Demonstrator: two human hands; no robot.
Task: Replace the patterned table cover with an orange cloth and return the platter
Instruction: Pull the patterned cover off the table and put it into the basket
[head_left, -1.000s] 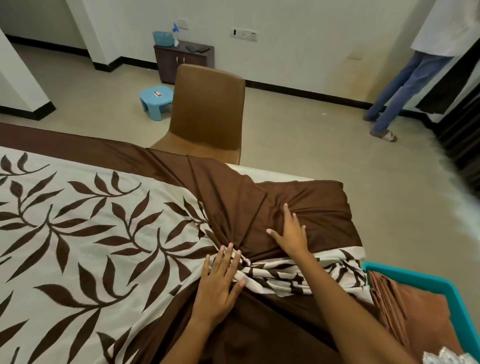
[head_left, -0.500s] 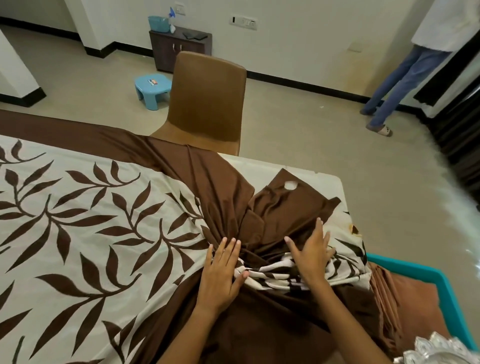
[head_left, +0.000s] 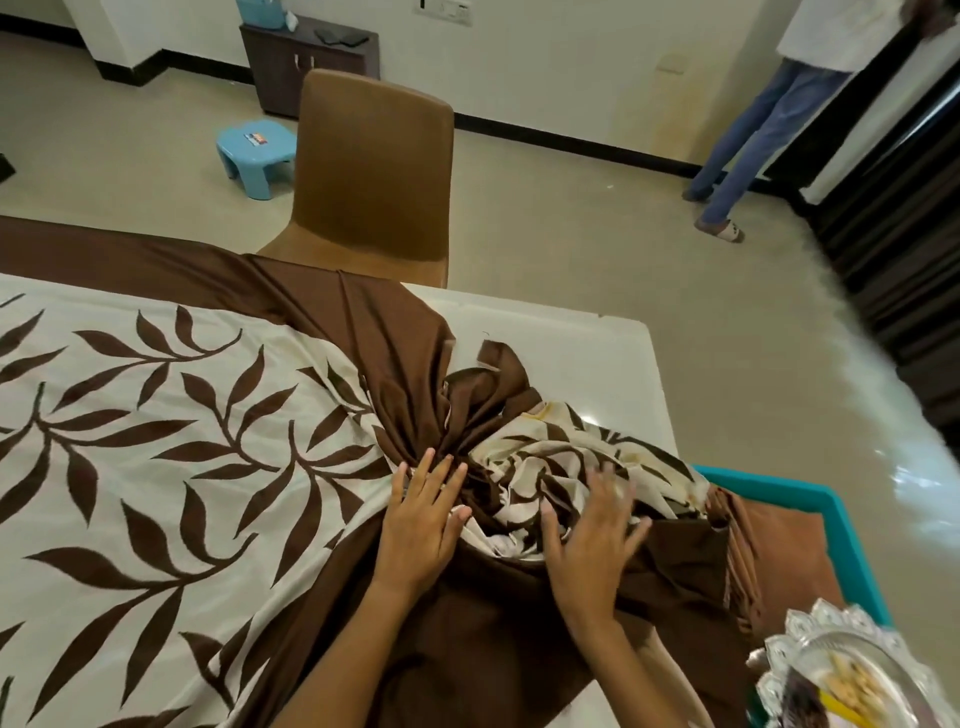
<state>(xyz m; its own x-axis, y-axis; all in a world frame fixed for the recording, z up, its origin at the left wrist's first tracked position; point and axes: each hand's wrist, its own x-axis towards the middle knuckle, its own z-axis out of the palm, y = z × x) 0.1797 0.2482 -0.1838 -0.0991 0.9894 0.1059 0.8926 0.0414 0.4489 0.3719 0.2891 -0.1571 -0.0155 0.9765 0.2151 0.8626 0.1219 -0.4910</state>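
The patterned table cover (head_left: 171, 441), cream with brown leaves and a brown border, lies over the white table (head_left: 576, 343); its right end is bunched into a heap. My left hand (head_left: 421, 519) rests flat on the gathered folds with fingers spread. My right hand (head_left: 592, 535) presses on the crumpled heap, fingers apart and blurred. An orange-brown cloth (head_left: 769, 556) lies folded in a teal tray (head_left: 852, 540) at the right. A silver platter (head_left: 852, 680) with a scalloped rim shows at the bottom right corner.
A brown chair (head_left: 371, 176) stands at the table's far side. Behind it are a blue stool (head_left: 254, 153) and a dark cabinet (head_left: 306, 60) against the wall. A person in jeans (head_left: 753, 135) stands at the far right near dark curtains.
The cover's right end has been pulled inward and bunched, baring the white table corner. My right hand moved nearer to me onto the heap. The platter has come into view.
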